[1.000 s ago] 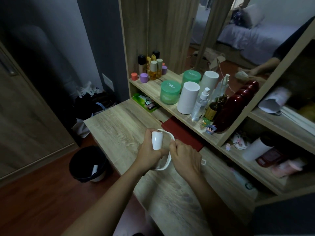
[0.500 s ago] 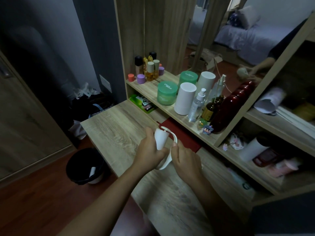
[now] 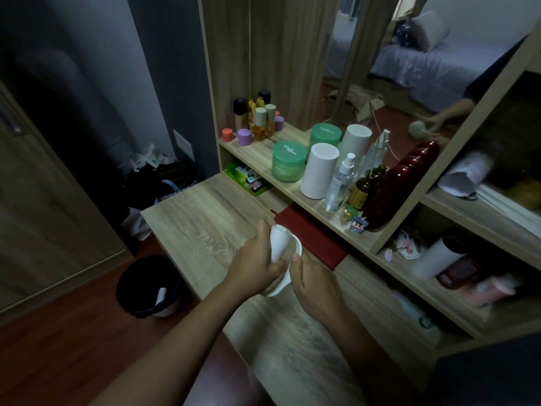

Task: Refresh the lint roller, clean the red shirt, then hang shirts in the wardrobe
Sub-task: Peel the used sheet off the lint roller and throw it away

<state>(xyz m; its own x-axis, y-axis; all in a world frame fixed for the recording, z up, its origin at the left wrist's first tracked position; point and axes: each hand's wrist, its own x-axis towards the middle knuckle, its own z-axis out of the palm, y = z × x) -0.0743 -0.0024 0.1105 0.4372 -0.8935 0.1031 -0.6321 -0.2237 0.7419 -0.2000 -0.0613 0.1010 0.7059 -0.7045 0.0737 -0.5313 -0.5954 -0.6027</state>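
Observation:
Over the wooden desk [image 3: 205, 212] I hold a white lint roller [image 3: 279, 244]. My left hand [image 3: 257, 259] is wrapped around its roll and white frame. My right hand [image 3: 314, 278] pinches at the roll's lower edge with thumb and fingertips; whether a sheet is caught there I cannot tell. A dark red flat item [image 3: 310, 238] lies on the desk just behind the roller. No shirt or wardrobe interior shows.
A black waste bin [image 3: 147, 285] with white scraps stands on the floor left of the desk. The shelf [image 3: 263, 148] carries green jars [image 3: 288, 165], a white cylinder [image 3: 319, 174], bottles and a dark red container [image 3: 401, 186]. A mirror is behind it.
The roller has tilted and shifted slightly toward the shelf in my left hand. My right hand has moved from the frame's side down to the roll's lower edge.

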